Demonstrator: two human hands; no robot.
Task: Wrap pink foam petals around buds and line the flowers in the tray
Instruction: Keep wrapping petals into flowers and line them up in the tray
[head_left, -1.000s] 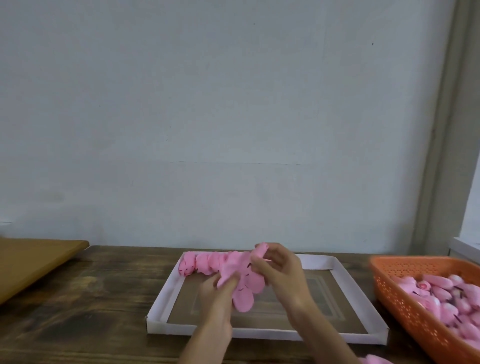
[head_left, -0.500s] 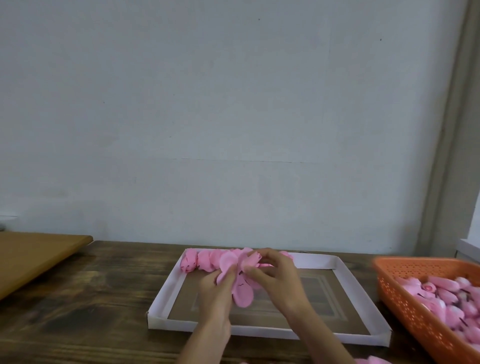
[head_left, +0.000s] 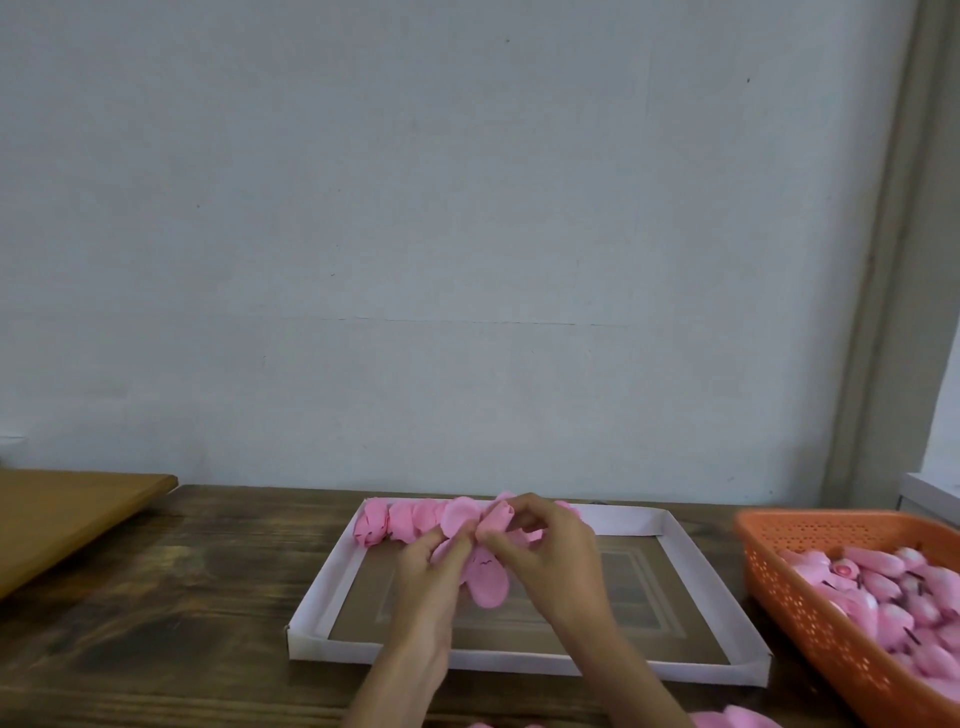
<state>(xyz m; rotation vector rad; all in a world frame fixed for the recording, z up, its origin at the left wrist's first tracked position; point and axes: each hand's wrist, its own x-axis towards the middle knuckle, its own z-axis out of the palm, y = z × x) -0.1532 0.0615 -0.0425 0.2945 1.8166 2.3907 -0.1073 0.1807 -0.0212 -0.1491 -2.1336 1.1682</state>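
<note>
Pinching one part-wrapped flower (head_left: 485, 579) two-handed: with left hand (head_left: 434, 569), fingers curled onto the petals from the left; with right hand (head_left: 553, 564), thumb and fingertips closed on the rolled top. Held above the far half of the one white-walled tray (head_left: 467, 661), one loose petal hanging down between the palms, dark marks on it. Behind the hands, along the tray's far wall, a single row of finished flowers (head_left: 397, 522): three countable left of the hands, one more peeking past the right knuckles, overlap blocking an exact total. Tray floor brown. Near the tray's right wall, a strip of table between, one orange basket (head_left: 779, 597) with a heap of pink pieces (head_left: 883, 587), too jumbled to count. At the bottom edge, a few more pink scraps (head_left: 737, 719), cut off. Under it all one dark wooden table (head_left: 182, 597); far left, one tan board (head_left: 62, 514); behind, a plain pale wall (head_left: 467, 234)
</note>
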